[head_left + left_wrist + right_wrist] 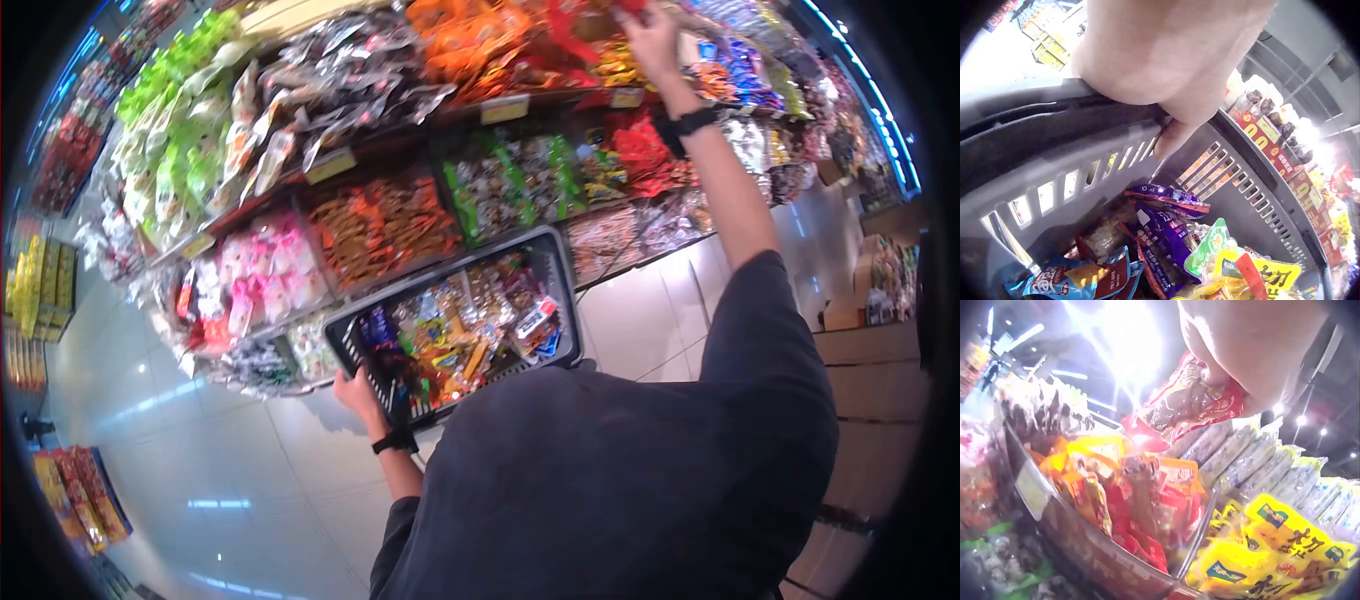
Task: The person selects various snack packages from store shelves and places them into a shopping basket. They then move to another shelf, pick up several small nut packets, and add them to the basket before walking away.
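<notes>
A: What is held in the right hand (1260, 350)?

B: A shiny red packet (1188, 403), gripped by the fingers, though most of them are hidden from view. It is held up over a bin where orange and red packets (1138, 500) are heaped. Whether those are touched by it cannot be told.

A: And what is kept beside them?

B: Yellow packets (1260, 569), separated from the red ones by a thin divider. Behind, long pale packets (1241, 456) are lined up in a row.

A: How is the left hand (357, 393) placed?

B: It is closed round the rim of a dark basket (440, 277), at the end on the person's left. In the left wrist view, one digit is seen bent over the rim, against the slotted wall.

A: What is carried in the basket?

B: A jumble of packets. Purple ones (1172, 237) are piled near the left hand, with a blue packet (1079, 279) and a green and white packet (1210, 247) laid close by.

A: What is shown farther out?

B: Pink and white packets (265, 270) are stocked in the lower shelf row, and green and grey ones (515, 185) farther right. Pale floor tiles (200, 440) are seen below, and yellow boxes (42, 285) are stacked at the far left.
</notes>
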### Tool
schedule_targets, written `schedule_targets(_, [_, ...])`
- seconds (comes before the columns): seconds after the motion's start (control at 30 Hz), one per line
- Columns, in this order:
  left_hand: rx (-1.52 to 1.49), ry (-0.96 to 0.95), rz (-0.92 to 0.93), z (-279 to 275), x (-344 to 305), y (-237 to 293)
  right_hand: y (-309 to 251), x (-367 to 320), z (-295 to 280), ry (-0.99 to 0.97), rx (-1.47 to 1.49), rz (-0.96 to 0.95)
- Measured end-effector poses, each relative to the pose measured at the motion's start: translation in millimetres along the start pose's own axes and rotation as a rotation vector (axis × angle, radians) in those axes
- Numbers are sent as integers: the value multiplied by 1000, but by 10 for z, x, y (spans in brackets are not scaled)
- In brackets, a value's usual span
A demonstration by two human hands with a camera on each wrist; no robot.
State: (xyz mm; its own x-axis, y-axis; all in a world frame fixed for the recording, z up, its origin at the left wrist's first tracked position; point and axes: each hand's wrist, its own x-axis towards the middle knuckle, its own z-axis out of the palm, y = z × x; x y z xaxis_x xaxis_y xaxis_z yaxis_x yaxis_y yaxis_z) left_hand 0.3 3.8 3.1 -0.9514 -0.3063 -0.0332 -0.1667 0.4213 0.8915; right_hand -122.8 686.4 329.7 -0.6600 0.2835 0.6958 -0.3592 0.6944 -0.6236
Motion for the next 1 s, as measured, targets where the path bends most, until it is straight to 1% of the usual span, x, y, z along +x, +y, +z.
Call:
schedule_targets(0.03, [-36,-5,18,8,52,-193,103,-58,35,-110,158,148])
schedule_targets(0.07, [38,23,63,3,24,-93,-303,-179,-32,-131,162,173])
schedule_targets(0.1, [70,21,61,-17,23,-44,-925,-389,-122,-156,166,201])
schedule_targets(0.13, [10,30,56,-35,-30,127,-1251,-638,7,-50,175,154])
schedule_targets(0.17, [61,42,54,-21,11,14,-1516,-875,174,60,178,104])
schedule_targets(0.2, [76,42,62,0,49,-78,-1700,-1134,289,-28,240,178])
schedule_targets(0.3, [149,64,40,-7,25,37,-2196,-1866,747,-271,395,360])
schedule_targets(0.37, [161,66,55,4,41,1,-2302,-2378,1114,-441,437,530])
schedule_targets(0.4, [160,71,71,6,32,-16,-2165,-2721,1356,-499,468,639])
schedule_targets(0.43, [164,60,74,2,15,-23,-2106,-2981,1528,-652,460,756])
schedule_targets(0.47, [116,41,46,1,9,-24,-2065,-3170,1613,-879,344,805])
schedule_targets(0.5, [64,26,20,11,30,-26,-1845,-3593,1714,-892,237,621])
schedule_targets(0.53, [87,21,14,23,83,-192,-1854,-3641,1665,-882,102,396])
schedule_targets(0.57, [82,18,19,3,72,-184,-1865,-3660,1627,-865,-33,172])
schedule_targets(0.6, [83,20,39,-19,51,-153,-1856,-3628,1595,-859,-41,172])
schedule_targets(0.63, [78,18,64,-18,44,-120,-1851,-3558,1546,-851,59,281])
schedule_targets(0.67, [47,2,36,-20,38,-92,-1848,-3457,1472,-836,154,388])
schedule_targets(0.7, [-23,-12,-12,-13,26,-53,-1908,-3244,1366,-853,132,564])
schedule_targets(0.77, [22,-15,-46,-10,33,-53,-1692,-3101,1254,-593,180,603])
schedule_targets(0.8, [28,-12,-33,-10,22,-32,-1573,-2958,1193,-465,69,503])
schedule_targets(0.87, [78,7,5,-11,36,-82,-1245,-2683,1030,-312,-107,393])
schedule_targets(0.9, [71,2,10,-11,55,-134,-1038,-2567,940,-335,-185,409])
schedule_targets(0.93, [88,10,31,-4,80,-178,-789,-2480,864,-387,-277,378])
schedule_targets(0.97, [106,20,49,4,84,-193,-475,-2439,790,-461,-386,260])
schedule_targets(1.0, [16,8,6,1,39,-50,-181,-2416,785,-481,-476,221])
